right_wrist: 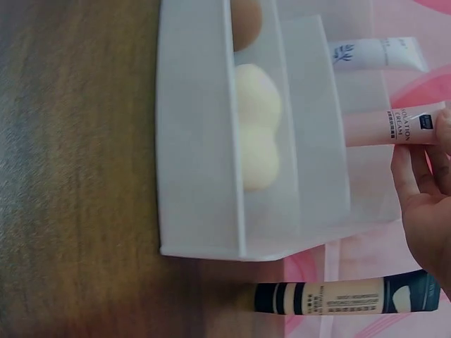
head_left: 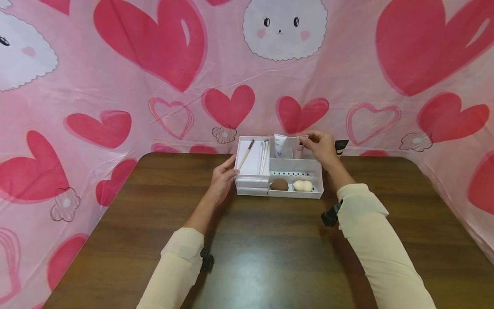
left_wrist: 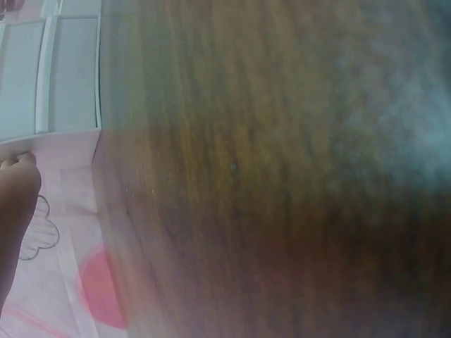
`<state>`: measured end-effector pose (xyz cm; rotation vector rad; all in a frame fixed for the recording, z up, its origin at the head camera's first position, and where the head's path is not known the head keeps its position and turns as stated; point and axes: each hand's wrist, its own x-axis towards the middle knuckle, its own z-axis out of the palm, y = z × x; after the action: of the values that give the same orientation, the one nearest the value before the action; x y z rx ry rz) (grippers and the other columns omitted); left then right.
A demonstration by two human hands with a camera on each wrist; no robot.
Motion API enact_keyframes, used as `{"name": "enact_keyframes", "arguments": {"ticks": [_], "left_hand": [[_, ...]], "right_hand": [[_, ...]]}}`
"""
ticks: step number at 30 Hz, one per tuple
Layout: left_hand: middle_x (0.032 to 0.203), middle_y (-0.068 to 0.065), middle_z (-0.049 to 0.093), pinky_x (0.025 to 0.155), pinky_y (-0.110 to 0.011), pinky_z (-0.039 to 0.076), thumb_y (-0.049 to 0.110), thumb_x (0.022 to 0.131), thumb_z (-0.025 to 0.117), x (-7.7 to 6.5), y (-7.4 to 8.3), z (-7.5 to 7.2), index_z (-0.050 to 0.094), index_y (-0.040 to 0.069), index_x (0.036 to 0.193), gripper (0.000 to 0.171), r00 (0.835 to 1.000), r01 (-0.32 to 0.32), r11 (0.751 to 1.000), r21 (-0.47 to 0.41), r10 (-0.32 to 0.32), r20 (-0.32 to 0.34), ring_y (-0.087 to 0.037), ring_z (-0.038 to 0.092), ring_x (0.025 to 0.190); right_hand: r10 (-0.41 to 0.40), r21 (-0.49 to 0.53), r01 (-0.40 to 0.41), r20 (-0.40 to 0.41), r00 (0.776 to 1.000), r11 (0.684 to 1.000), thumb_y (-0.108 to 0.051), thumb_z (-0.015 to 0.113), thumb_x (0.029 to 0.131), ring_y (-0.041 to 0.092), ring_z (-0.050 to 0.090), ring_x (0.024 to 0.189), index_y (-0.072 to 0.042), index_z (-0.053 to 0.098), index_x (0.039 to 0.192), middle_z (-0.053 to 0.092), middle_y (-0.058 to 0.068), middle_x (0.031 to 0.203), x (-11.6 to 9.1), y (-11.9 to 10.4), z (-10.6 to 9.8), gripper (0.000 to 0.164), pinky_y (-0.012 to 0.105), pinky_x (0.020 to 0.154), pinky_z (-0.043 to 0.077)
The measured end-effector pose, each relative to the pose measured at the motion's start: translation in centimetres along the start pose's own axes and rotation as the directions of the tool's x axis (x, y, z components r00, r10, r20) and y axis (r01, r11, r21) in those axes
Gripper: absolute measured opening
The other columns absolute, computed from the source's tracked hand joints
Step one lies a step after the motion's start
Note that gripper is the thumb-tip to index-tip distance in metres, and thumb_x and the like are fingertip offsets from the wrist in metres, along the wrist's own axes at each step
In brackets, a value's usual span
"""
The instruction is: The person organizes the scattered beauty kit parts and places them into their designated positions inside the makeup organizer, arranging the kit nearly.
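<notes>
A white desktop organizer (head_left: 295, 166) stands near the table's back edge. My left hand (head_left: 223, 179) holds its left side, the thumb at the front corner. My right hand (head_left: 322, 148) pinches the top end of a pink cream tube (right_wrist: 402, 127), whose lower part is inside a back compartment. Left of it a white tube (head_left: 279, 146) stands in the neighbouring compartment. The front tray holds a brown makeup sponge (head_left: 279, 184) and a cream-coloured, double-lobed sponge (head_left: 302, 186). Makeup brushes, one with a tan handle (head_left: 245, 155), lie in the left top section.
A beige and black tube (right_wrist: 345, 298) stands on the table just right of the organizer. Two low drawers (head_left: 252, 187) sit under the brush section. Close behind the table (head_left: 262, 249) hangs a pink cloth (head_left: 231, 64) with hearts.
</notes>
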<state>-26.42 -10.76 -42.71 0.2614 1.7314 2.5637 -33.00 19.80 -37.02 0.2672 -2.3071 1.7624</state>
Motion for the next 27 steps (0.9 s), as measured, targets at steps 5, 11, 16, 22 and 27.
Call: {"name": "enact_keyframes", "arguments": {"ticks": [5,11,16,22,27], "left_hand": [[0.165,-0.025,0.027,0.093,-0.012,0.049,-0.013,0.088,0.042,-0.05,0.05,0.06,0.028,-0.011,0.154,0.068,1.000,0.000,1.000,-0.008,0.000,0.003,-0.033,0.031,0.147],[0.166,-0.024,0.027,0.093,-0.012,0.049,-0.013,0.089,0.043,-0.06,0.08,0.11,0.029,-0.010,0.154,0.067,1.000,-0.001,1.000,-0.007,0.001,0.008,-0.033,0.032,0.147],[0.166,-0.024,0.027,0.094,-0.013,0.049,-0.013,0.089,0.042,-0.03,0.10,0.10,0.029,-0.010,0.154,0.066,1.000,-0.009,1.000,-0.004,0.009,0.015,-0.034,0.032,0.146],[0.166,-0.024,0.027,0.094,-0.013,0.049,-0.012,0.089,0.042,0.01,0.09,0.06,0.029,-0.010,0.154,0.066,1.000,-0.002,1.000,-0.001,0.002,0.015,-0.033,0.032,0.146],[0.166,-0.023,0.026,0.094,-0.013,0.049,-0.012,0.090,0.042,-0.05,0.15,0.11,0.029,-0.010,0.154,0.066,1.000,-0.002,1.000,-0.001,0.002,0.012,-0.033,0.032,0.147]], "right_hand": [[0.022,0.004,-0.022,0.024,0.999,1.000,-0.011,0.068,0.096,-0.011,0.061,0.079,0.015,0.064,0.123,0.067,-0.024,0.082,-0.23,0.65,0.00,0.037,0.007,0.075,0.054],[0.029,0.007,-0.029,0.024,0.999,1.000,-0.013,0.068,0.096,-0.010,0.062,0.080,0.012,0.066,0.122,0.071,-0.017,0.089,-0.29,0.97,-0.15,0.036,0.008,0.076,0.055],[0.041,0.005,-0.041,0.034,0.999,0.999,-0.017,0.070,0.096,-0.009,0.061,0.082,0.011,0.065,0.124,0.067,-0.020,0.087,-0.29,0.97,-0.29,0.040,0.008,0.077,0.055],[0.043,-0.087,-0.040,0.040,0.998,0.995,-0.020,0.070,0.096,-0.005,0.060,0.085,0.006,0.066,0.127,0.065,-0.019,0.091,-0.38,0.86,-0.47,0.040,0.005,0.077,0.051],[0.022,-0.132,-0.016,0.048,0.999,0.991,-0.019,0.070,0.096,-0.004,0.058,0.085,0.004,0.067,0.128,0.066,-0.014,0.094,-0.33,0.82,-0.60,0.040,0.006,0.076,0.048]]}}
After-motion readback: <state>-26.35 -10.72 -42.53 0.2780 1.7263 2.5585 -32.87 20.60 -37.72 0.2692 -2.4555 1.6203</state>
